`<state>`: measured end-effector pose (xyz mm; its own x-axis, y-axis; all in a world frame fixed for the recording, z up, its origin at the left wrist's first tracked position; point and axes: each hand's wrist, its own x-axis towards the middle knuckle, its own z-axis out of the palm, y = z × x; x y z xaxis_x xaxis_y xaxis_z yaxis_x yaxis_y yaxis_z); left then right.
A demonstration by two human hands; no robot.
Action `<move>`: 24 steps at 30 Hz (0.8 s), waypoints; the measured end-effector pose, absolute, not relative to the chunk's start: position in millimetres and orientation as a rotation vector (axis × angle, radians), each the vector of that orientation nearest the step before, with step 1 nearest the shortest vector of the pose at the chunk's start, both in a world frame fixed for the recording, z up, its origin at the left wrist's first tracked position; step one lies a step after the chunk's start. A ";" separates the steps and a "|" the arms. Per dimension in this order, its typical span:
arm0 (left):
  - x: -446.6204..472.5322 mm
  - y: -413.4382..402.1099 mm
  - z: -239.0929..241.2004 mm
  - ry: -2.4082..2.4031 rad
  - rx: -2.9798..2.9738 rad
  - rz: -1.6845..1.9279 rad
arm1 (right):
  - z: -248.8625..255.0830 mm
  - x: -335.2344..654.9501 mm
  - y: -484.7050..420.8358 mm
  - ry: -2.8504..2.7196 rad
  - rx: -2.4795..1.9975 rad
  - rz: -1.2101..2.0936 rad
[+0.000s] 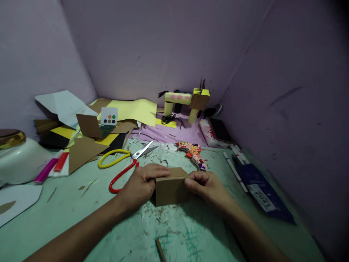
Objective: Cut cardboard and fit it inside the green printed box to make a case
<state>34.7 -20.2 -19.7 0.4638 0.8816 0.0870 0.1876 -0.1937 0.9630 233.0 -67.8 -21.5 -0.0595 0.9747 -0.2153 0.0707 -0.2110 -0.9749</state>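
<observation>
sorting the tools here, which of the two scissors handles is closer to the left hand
The red handle: its loop sits right beside the left hand, while the yellow handle lies farther off.

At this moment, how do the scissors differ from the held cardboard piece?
The cardboard piece is plain brown; the scissors are yellow, red and silver. The left hand and right hand hold the cardboard piece; the scissors lie open on the table. Both are close to the left hand.
</observation>
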 end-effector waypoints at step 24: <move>32.5 -12.4 -13.8 1.092 1.341 1.001 | -16.7 235.3 -71.9 -1.303 -1.238 1.326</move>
